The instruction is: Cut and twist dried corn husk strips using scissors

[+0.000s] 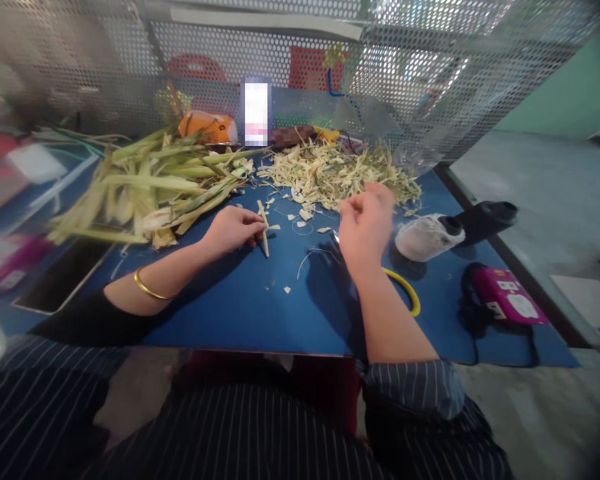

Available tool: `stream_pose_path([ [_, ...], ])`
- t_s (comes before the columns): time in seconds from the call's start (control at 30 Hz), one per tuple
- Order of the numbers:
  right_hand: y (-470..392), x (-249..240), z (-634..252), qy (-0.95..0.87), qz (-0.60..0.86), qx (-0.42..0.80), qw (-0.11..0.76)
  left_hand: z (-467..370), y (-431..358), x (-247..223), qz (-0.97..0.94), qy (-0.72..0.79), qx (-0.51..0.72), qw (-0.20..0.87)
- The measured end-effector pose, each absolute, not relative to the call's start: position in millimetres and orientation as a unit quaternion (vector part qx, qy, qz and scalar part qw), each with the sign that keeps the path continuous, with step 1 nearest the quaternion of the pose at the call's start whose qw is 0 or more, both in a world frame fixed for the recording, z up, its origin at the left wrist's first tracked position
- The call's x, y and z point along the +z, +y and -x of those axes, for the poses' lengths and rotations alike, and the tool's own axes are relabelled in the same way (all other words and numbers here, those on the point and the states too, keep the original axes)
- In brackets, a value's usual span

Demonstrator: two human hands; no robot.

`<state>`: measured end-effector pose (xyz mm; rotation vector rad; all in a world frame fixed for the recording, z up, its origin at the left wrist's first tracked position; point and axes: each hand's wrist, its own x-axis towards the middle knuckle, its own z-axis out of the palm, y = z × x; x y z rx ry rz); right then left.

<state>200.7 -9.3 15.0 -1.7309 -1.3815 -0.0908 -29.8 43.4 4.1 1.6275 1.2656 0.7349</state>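
Note:
Over the middle of the blue table (300,320), my left hand (237,230) pinches a thin pale strip (263,233) of dried leaf that stands nearly upright in view, with a small piece jutting to its right. My right hand (367,223) is raised to the right, blurred, its fingers curled together; whether they hold something cannot be made out. Behind the right hand lies a heap of short cut leaf bits (325,173). Long pale green leaves (145,187) are piled at the back left. Part of a yellow ring handle (407,293) shows beside my right forearm.
A white-wrapped spool (423,239) and a black one (487,220) lie at the right, near a magenta box (515,297) with a black cable. A lit phone (256,113) stands before the perforated metal screen (265,40). An orange package (207,128) sits behind the leaves.

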Motion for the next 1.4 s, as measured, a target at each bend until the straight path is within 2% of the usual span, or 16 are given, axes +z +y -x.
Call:
stream_pose_path([
  [0.07, -12, 20, -199, -0.534, 0.652, -0.056, 0.536, 30, 34, 11, -0.615, 0.519, 0.343, 0.486],
  [0.13, -14, 20, -193, -0.528, 0.609, 0.045, 0.591, 29, 22, 17, -0.575, 0.500, 0.379, 0.525],
  [0.2, -15, 15, -183, -0.520, 0.570, 0.255, 0.583, 25, 10, 20, -0.537, 0.481, 0.398, 0.567],
  [0.27, -16, 9, -173, -0.498, 0.527, 0.438, 0.531, 19, -1, 18, -0.503, 0.476, 0.404, 0.598],
  [0.33, -17, 5, -163, -0.494, 0.498, 0.501, 0.507, 13, -9, 14, -0.487, 0.476, 0.398, 0.615],
  [0.53, -19, 3, -156, -0.570, 0.494, 0.424, 0.501, 10, -14, 8, -0.482, 0.445, 0.342, 0.673],
  [0.67, -20, 4, -159, -0.598, 0.482, 0.431, 0.474, 14, -10, 6, -0.471, 0.445, 0.308, 0.696],
  [0.87, -21, -2, -155, -0.596, 0.502, 0.330, 0.534, 12, -11, 2, -0.423, 0.447, 0.353, 0.705],
  [1.03, -26, -6, -148, -0.619, 0.505, 0.286, 0.529, 10, -13, 0, -0.383, 0.407, 0.406, 0.723],
  [1.4, -27, -12, -147, -0.597, 0.526, 0.295, 0.528, 12, -13, 2, -0.382, 0.398, 0.384, 0.740],
])
